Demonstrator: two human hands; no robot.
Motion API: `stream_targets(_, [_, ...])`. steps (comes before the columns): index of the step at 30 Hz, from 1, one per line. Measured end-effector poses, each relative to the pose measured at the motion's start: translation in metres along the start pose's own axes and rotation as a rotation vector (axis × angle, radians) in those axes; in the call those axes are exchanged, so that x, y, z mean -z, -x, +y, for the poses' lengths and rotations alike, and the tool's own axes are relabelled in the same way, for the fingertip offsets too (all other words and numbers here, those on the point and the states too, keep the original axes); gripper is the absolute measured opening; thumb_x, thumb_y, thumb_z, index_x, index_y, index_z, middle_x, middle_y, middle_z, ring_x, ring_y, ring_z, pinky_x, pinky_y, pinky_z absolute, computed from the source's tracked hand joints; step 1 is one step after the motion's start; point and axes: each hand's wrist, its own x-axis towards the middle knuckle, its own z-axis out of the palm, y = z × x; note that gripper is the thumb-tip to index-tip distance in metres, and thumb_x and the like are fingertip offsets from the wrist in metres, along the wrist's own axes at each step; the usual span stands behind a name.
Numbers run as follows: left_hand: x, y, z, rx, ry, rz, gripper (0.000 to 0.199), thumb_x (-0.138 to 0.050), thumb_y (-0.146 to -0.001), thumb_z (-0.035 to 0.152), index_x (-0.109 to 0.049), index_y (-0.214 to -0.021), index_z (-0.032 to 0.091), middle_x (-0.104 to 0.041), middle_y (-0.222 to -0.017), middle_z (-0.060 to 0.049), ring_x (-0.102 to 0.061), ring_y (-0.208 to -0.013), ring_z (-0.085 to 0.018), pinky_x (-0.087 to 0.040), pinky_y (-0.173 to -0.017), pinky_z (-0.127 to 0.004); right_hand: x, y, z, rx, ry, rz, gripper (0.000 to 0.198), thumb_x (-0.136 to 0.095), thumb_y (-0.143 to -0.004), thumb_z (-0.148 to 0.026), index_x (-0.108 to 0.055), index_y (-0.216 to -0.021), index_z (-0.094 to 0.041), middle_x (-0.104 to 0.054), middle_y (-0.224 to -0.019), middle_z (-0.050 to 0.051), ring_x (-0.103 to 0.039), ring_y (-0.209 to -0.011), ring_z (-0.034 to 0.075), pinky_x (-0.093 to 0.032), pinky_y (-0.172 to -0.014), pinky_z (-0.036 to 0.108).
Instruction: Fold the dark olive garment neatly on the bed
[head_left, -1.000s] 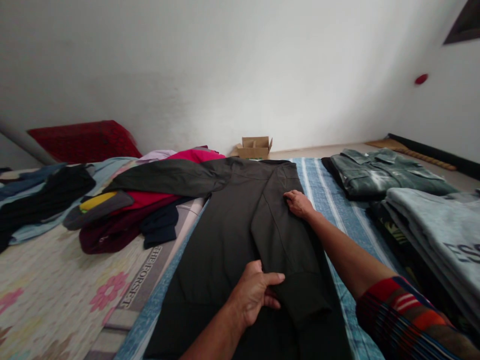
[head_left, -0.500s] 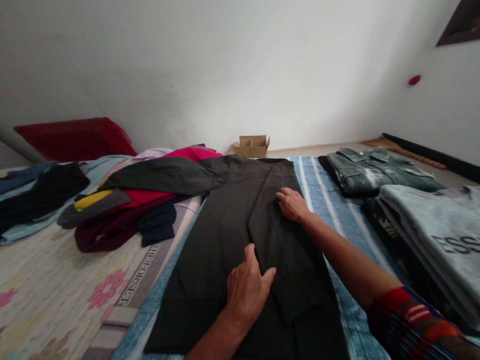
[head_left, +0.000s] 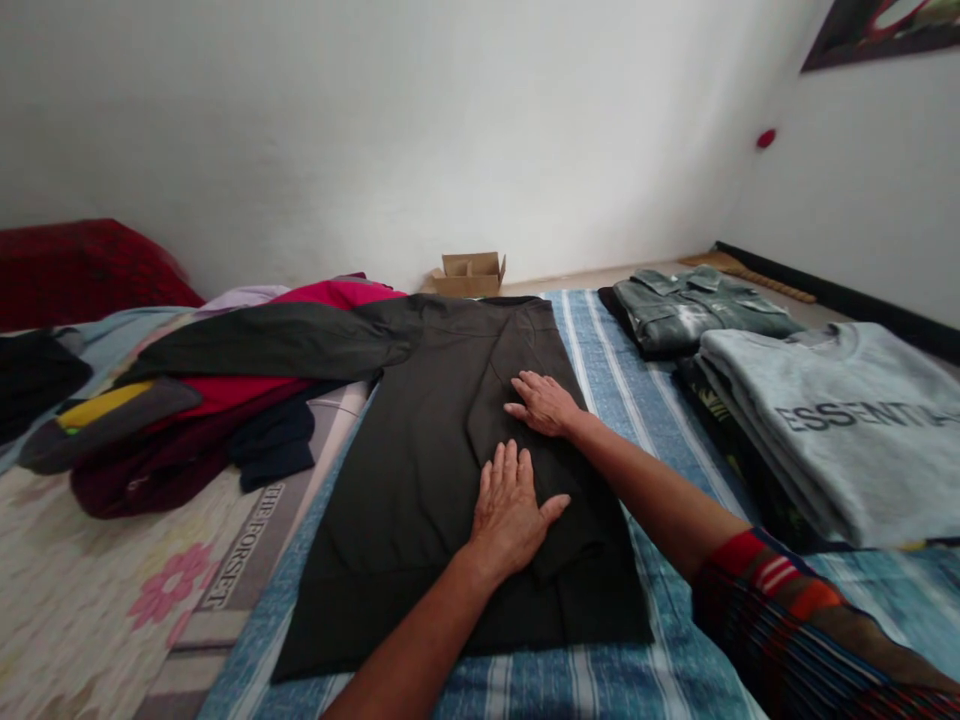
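A dark long-sleeved top lies spread out on a blue striped cloth. Its right sleeve is folded down across the body, while the left sleeve stretches out over a heap of clothes. My left hand rests flat on the folded sleeve near the lower half, thumb out and fingers extended. A little farther up, my right hand presses on the same sleeve with its fingers spread. Neither hand grasps the fabric.
To the right sit a folded grey sweatshirt with lettering and a folded green denim garment. Loose red and maroon clothes are heaped on the left. Behind, a small cardboard box stands by the wall.
My left hand has flattened onto the folded sleeve, its fingers now extended. My right hand has shifted slightly down the sleeve. The view has turned right, showing more of the grey sweatshirt.
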Motion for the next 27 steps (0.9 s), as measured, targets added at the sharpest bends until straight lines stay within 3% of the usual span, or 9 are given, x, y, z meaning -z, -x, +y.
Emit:
stream_targets(5, [0.008,0.012,0.008,-0.125,0.017,-0.004,0.078,-0.032,-0.087,0.06,-0.026,-0.143,0.005,-0.015,-0.152,-0.017,-0.009,-0.14,-0.029,-0.018,-0.112,-0.046,0.002,0.022,-0.007,0.037,0.01,0.011,0.059,-0.03,-0.093,-0.055,-0.046,-0.13,-0.012,-0.042,-0.138,0.018,-0.035,-0.129,0.028,-0.027,-0.102,0.041])
stream_targets(10, [0.001,0.015,0.014,-0.193,0.022,-0.041,0.081,-0.033,-0.086,0.061,-0.025,-0.143,0.005,-0.016,-0.152,-0.017,-0.009,-0.14,-0.028,-0.014,-0.112,-0.048,-0.001,0.032,-0.005,0.008,0.019,-0.024,0.058,-0.034,-0.093,-0.053,-0.046,-0.129,-0.01,-0.043,-0.136,0.018,-0.036,-0.128,0.029,-0.028,-0.102,0.042])
stream_targets(17, [-0.007,0.009,0.012,-0.222,-0.006,0.052,0.079,-0.035,-0.086,0.058,-0.025,-0.142,0.003,-0.022,-0.15,-0.018,-0.015,-0.139,-0.03,-0.018,-0.111,-0.049,0.032,0.056,-0.015,0.021,-0.029,0.022,0.048,-0.038,-0.093,-0.05,-0.053,-0.118,-0.012,-0.052,-0.124,0.016,-0.047,-0.116,0.025,-0.034,-0.096,0.037])
stream_targets(22, [-0.012,0.003,0.01,-0.256,-0.036,0.13,0.075,-0.036,-0.087,0.055,-0.03,-0.14,0.003,-0.03,-0.146,-0.023,-0.022,-0.137,-0.032,-0.023,-0.108,-0.05,0.032,0.085,-0.033,-0.129,-0.106,0.037,0.043,-0.039,-0.093,-0.049,-0.055,-0.112,-0.014,-0.054,-0.12,0.015,-0.047,-0.114,0.026,-0.036,-0.094,0.04])
stream_targets(27, [-0.015,-0.001,0.006,-0.298,-0.067,0.192,0.072,-0.036,-0.087,0.053,-0.032,-0.138,0.003,-0.034,-0.144,-0.023,-0.024,-0.136,-0.032,-0.026,-0.106,-0.05,0.016,0.093,-0.039,-0.265,-0.188,0.098,0.043,-0.035,-0.094,-0.049,-0.055,-0.11,-0.015,-0.048,-0.131,0.013,-0.035,-0.127,0.025,-0.028,-0.102,0.044])
